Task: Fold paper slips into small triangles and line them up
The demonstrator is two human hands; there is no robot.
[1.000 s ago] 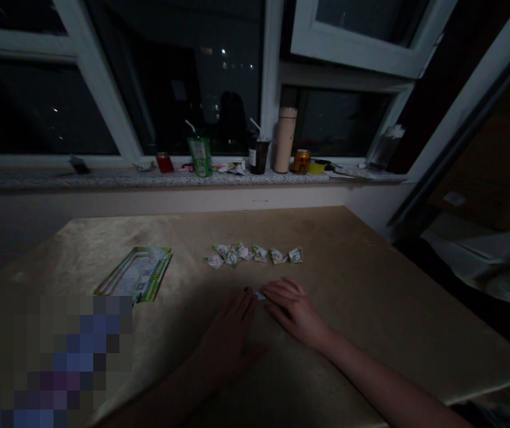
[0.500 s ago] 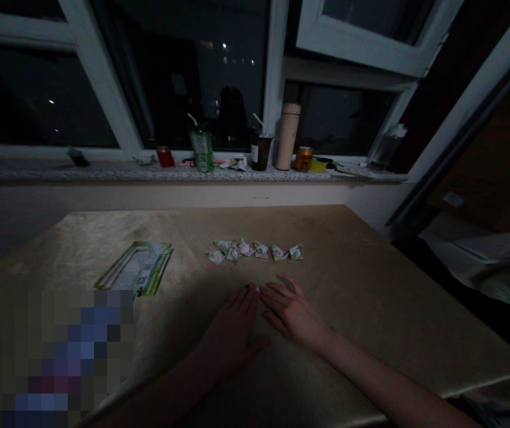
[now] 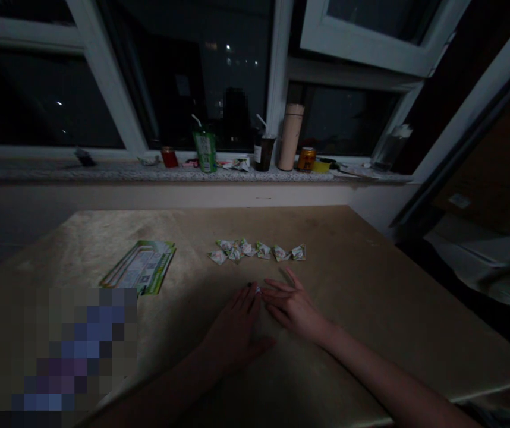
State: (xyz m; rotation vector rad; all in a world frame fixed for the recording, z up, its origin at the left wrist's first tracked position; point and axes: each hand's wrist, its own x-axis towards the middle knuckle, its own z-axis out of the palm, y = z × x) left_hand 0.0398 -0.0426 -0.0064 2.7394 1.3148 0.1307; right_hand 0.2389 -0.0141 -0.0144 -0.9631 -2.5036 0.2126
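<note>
A small whitish paper piece [image 3: 258, 290] lies on the table [image 3: 371, 285], mostly covered.

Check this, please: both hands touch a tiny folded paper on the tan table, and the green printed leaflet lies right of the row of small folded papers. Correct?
Not quite. The head view shows the green printed leaflet left of the row of small folded papers, not right. The left hand and right hand do touch a tiny folded paper on the tan table.

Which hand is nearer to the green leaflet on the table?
The left. The left hand lies to the right of the leaflet, apart from it; the right hand lies farther right, beyond the left one.
</note>
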